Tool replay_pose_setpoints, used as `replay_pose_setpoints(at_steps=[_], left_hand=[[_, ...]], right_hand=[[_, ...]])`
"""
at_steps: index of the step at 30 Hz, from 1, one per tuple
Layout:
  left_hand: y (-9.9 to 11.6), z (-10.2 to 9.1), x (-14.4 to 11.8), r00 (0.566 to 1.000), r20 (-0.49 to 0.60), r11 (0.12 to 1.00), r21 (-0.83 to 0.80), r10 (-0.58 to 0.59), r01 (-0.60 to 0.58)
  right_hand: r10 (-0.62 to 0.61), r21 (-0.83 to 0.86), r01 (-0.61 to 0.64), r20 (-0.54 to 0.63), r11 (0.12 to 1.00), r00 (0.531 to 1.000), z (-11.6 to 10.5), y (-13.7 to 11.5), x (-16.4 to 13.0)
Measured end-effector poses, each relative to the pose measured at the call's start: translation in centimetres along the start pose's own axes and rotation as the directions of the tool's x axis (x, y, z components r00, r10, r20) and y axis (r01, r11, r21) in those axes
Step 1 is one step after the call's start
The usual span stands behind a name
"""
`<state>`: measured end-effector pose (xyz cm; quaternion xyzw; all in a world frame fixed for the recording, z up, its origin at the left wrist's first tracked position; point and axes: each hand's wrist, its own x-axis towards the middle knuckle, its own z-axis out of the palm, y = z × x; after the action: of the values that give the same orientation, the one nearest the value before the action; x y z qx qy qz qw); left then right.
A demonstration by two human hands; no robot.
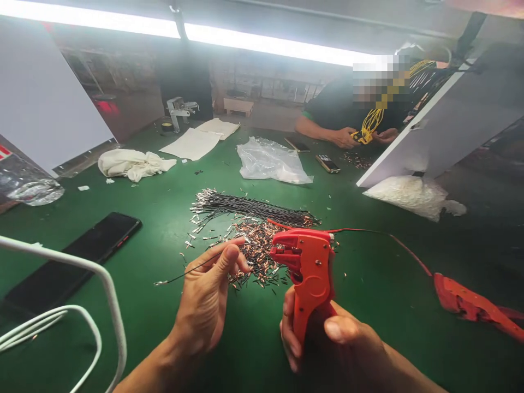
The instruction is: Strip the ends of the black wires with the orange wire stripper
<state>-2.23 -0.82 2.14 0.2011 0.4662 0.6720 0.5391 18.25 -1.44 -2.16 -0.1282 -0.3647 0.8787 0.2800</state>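
L hand [207, 300] pinches thin wire [184, 274]; R hand [327, 341] grips orange stripper [309, 273] just beside.

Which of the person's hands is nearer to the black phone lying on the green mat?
Left. The left hand, pinching a thin black wire, is just right of the black phone. The right hand, gripping the orange wire stripper, is farther right.

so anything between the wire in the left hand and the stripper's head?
Nothing visible. The left hand pinches a thin black wire at its fingertips, and the orange wire stripper in the right hand sits just to its right. Only open air lies between them, with the pile of cut bits on the mat behind.
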Motion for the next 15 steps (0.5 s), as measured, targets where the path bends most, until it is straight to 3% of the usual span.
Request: replay_pose_setpoints(at_steps=[6,15], left_hand=[[-0.7,0.3,-0.5,0.999,0.038,1.000,-0.025,-0.012,0.013],[-1.5,-0.1,-0.7,0.996,0.086,0.996,0.087,0.005,-0.013]], right_hand=[[0.027,-0.003,-0.027,0.020,1.000,0.999,-0.3,0.5,0.2],[0.069,0.011,-0.069,0.024,0.998,0.997,-0.1,0.4,0.2]])
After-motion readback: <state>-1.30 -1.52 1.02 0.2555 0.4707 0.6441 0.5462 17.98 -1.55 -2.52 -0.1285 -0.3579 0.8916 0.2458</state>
